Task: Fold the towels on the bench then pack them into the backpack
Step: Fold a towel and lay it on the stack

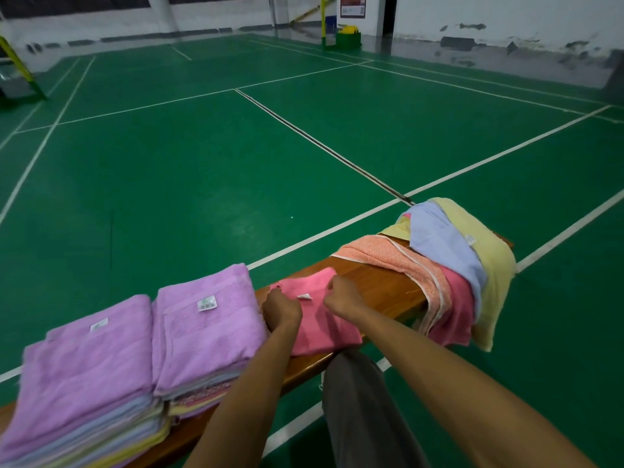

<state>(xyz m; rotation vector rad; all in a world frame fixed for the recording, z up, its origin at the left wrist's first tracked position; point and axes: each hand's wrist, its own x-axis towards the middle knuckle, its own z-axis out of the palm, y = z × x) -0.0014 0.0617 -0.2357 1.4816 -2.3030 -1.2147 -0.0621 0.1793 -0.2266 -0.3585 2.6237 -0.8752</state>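
A pink towel (320, 327) lies folded on the wooden bench (381, 288) in front of me. My left hand (281, 310) grips its left edge with curled fingers. My right hand (341, 295) pinches the cloth near its far right corner, beside a small white label. To the left stand two stacks of folded towels, each topped by a purple towel (209, 329), the nearer stack (84, 376) at the lower left. A heap of unfolded towels (449, 265), orange, pink, blue and yellow, drapes over the bench's right end. No backpack is in view.
The bench stands on a green court floor (202, 170) with white lines. My grey trouser leg (361, 407) shows below the bench. Yellow posts and a green bin (347, 37) stand by the far wall.
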